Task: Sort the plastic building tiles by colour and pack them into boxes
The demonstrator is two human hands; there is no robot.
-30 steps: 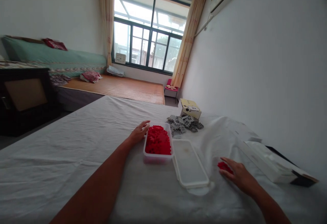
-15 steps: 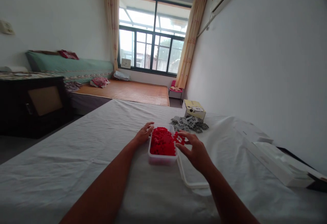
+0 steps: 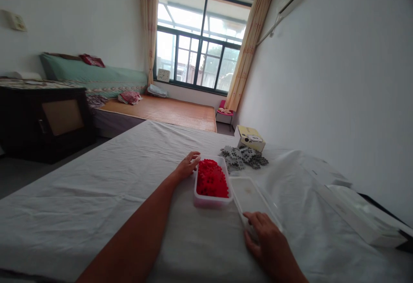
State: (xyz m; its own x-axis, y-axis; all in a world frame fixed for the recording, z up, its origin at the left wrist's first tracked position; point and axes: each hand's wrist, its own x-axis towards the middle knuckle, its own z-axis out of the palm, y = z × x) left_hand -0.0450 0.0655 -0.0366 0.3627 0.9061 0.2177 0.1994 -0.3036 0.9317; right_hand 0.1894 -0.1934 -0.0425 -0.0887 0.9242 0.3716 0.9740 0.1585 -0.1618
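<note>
A clear plastic box (image 3: pixel 211 200) filled with red toothed pieces (image 3: pixel 211 179) stands on the white sheet. My left hand (image 3: pixel 188 166) rests against the box's far left corner, fingers curled on its rim. The box's clear lid (image 3: pixel 250 197) lies flat just right of it. My right hand (image 3: pixel 266 242) sits on the lid's near end, fingers curled over its edge.
A heap of grey toothed pieces (image 3: pixel 243 156) and a yellow carton (image 3: pixel 250 137) lie beyond the box. White flat boxes (image 3: pixel 355 218) line the right wall. A dark cabinet (image 3: pixel 45 117), a bed with a mat (image 3: pixel 161 109) and a window (image 3: pixel 201 59) are further off.
My right hand took a red piece from the sheet to the box, let it go there, then drew back to the lid's near end. My left hand stayed at the box.
</note>
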